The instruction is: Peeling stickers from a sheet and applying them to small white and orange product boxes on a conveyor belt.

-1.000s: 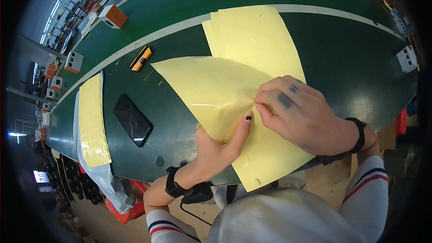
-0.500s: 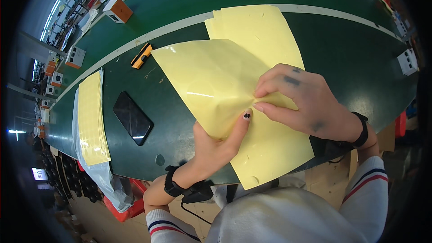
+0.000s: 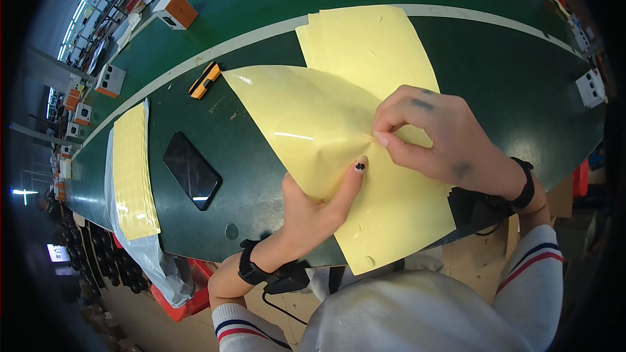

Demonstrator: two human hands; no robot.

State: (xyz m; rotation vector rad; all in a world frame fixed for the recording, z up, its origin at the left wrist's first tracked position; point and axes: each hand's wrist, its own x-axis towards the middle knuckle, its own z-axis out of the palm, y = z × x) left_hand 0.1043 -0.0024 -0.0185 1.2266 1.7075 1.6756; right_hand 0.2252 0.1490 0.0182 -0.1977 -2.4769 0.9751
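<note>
A glossy yellow sheet (image 3: pixel 293 107) is lifted and bent, its raised corner pointing to the far left. My left hand (image 3: pixel 316 215) grips its near edge, thumb on top and the other fingers hidden beneath. Beside that thumb, a crease runs to the fingertips of my right hand (image 3: pixel 437 133), where thumb and forefinger are pinched together. Whatever lies in that pinch is too small to make out. Under the bent sheet rests a stack of yellow sheets (image 3: pixel 372 39), its near end reaching the table's front edge.
On the green table (image 3: pixel 254 215) lie a black phone (image 3: pixel 193 171) and an orange-and-black cutter (image 3: pixel 206 81). Further left, yellow sticker sheets (image 3: pixel 134 176) rest on a grey plastic bag (image 3: pixel 163 270). Orange-and-white boxes (image 3: pixel 176 11) stand on the green surface beyond the pale strip.
My right fingertips have moved slightly away from me and right, closing together. The raised sheet sinks a little at its far edge. Boxes at the far left have shifted slightly right.
</note>
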